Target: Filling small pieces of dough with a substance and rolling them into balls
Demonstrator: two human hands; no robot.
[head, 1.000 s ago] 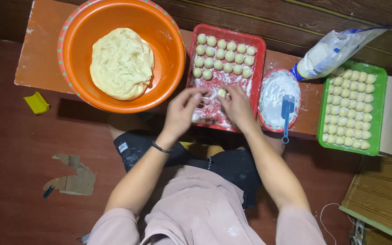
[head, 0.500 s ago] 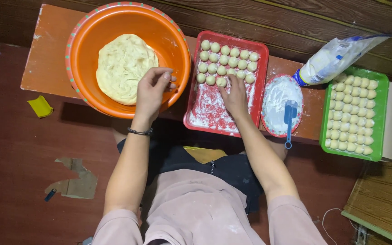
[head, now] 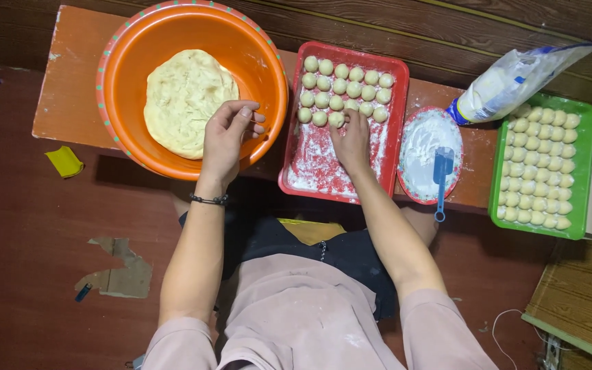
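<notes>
Centrally, the dough (head: 183, 101) lies in the orange bowl (head: 131, 48); the left hand (head: 226, 137) hovers at its edge, fingers loosely curled and holding nothing. Beside it, the right hand (head: 352, 137) rests flat, fingertips touching a dough ball (head: 336, 119) in the red tray (head: 395, 137). Farther right: flour plate (head: 419, 147), green tray (head: 587, 171).

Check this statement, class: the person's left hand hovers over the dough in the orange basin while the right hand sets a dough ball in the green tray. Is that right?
Not quite. The head view shows the right hand placing a dough ball in the red tray, not the green tray, which lies untouched further right. The left hand is indeed over the dough in the orange basin.
</notes>
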